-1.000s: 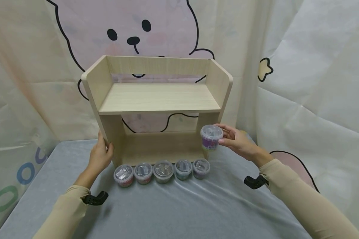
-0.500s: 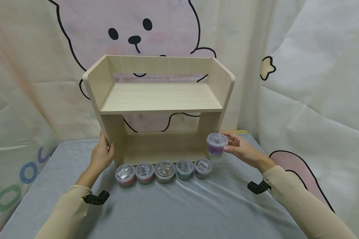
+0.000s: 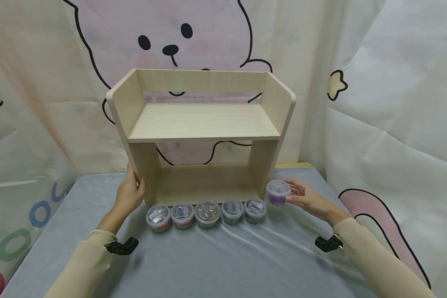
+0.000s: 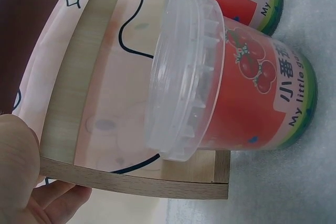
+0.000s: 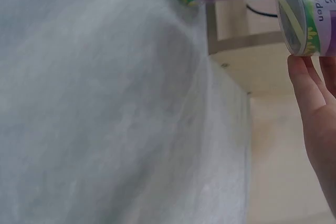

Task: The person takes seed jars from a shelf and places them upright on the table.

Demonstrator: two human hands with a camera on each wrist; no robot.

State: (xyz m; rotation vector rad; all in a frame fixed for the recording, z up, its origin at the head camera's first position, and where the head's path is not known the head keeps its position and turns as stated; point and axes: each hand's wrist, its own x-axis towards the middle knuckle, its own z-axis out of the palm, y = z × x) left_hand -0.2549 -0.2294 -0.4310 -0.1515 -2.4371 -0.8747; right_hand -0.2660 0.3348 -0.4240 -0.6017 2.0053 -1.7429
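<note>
Head view: the left hand [image 3: 131,194] has its grip closed round the wooden shelf's [image 3: 203,124] left upright. Before the shelf stand five lidded tubs [image 3: 207,212] in a row on the table [image 3: 223,260]. The right hand [image 3: 308,199] pinches a purple tub [image 3: 278,193] beside the shelf's right foot; best lowered level, just right of the row.

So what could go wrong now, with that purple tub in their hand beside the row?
1. The right hand holds the purple tub only at its fingertips, so it might slip.
2. It is close to the row's end tub; setting it down could nudge that one.
3. The left hand grips the wooden shelf; a tug might shift it towards the tubs.
</note>
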